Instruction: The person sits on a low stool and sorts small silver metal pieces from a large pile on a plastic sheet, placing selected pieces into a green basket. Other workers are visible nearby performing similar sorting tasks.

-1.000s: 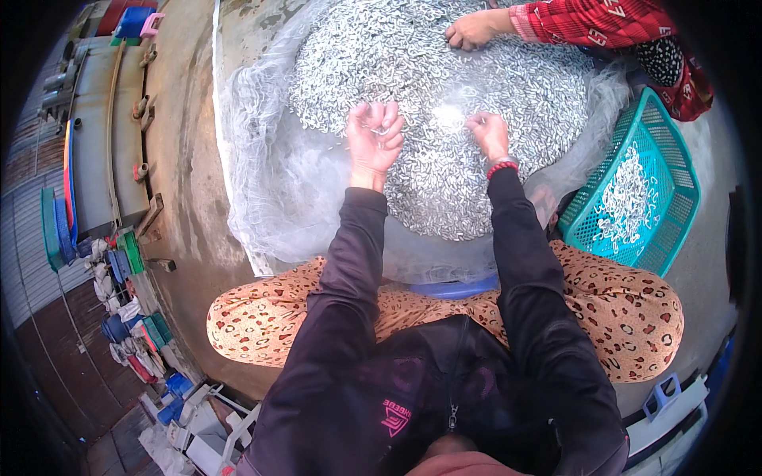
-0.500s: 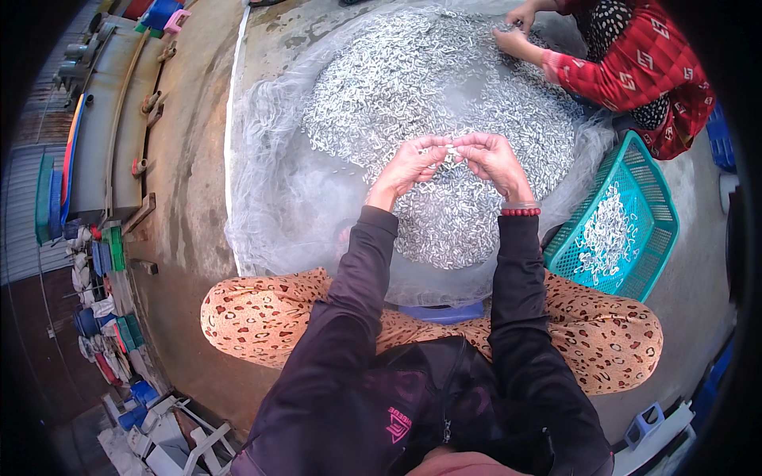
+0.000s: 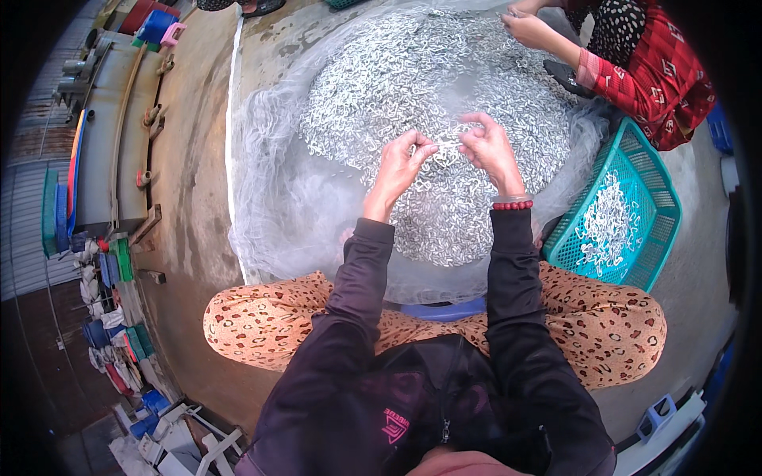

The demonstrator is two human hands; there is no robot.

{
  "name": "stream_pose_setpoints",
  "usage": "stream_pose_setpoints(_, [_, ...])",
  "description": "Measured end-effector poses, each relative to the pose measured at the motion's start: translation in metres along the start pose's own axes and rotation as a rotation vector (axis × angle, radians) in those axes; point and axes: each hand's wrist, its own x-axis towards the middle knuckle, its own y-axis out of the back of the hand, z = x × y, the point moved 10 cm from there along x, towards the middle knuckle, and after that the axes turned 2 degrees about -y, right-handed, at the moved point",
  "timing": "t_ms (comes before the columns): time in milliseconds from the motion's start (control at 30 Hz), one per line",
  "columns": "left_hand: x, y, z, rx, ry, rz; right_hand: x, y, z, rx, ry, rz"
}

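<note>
My left hand [image 3: 402, 163] is held over a broad heap of small curved, silvery-white pieces [image 3: 381, 71], with thumb and forefinger pinched together. From that pinch a thin whitish piece [image 3: 448, 145] stretches toward my right hand [image 3: 490, 151]. The right fingertips are bent in at its other end and slightly blurred by motion. Just below the fingers a yellowish-white clump [image 3: 444, 161] shows on the heap. Beneath the heap lies a pale, fine-meshed net [image 3: 278, 198]. Similar white pieces lie in a green perforated basket [image 3: 663, 210] beside my right knee.
Across the heap at the far right, a person in a red patterned sleeve [image 3: 635, 87] also has hands over the pieces. A blue object [image 3: 444, 310] sits between my crossed legs. A long metal tank [image 3: 119, 135] stands along the left, with clutter below it.
My hands have drawn slightly apart, and the thin piece between them shows more. The right fingers have loosened upward. The other person's hands have shifted up and right.
</note>
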Motion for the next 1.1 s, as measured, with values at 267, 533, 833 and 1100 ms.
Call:
stream_pose_setpoints(267, [-0.016, 0.01, 0.008, 0.037, -0.172, 0.263, -0.001, -0.014, -0.003, 0.186, 0.019, -0.112])
stream_pose_setpoints(533, [-0.032, 0.016, 0.031, 0.122, -0.286, 0.468, -0.002, -0.013, -0.001, 0.121, 0.004, 0.023])
stream_pose_setpoints(833, [-0.025, 0.003, 0.056, 0.389, -0.393, 0.367, -0.003, 0.016, 0.0, 0.386, 0.084, 0.122])
stream_pose_setpoints(1100, [-0.01, 0.0, 0.066, 0.213, -0.29, 0.136, -0.014, -0.026, -0.022, 0.196, 0.105, -0.107])
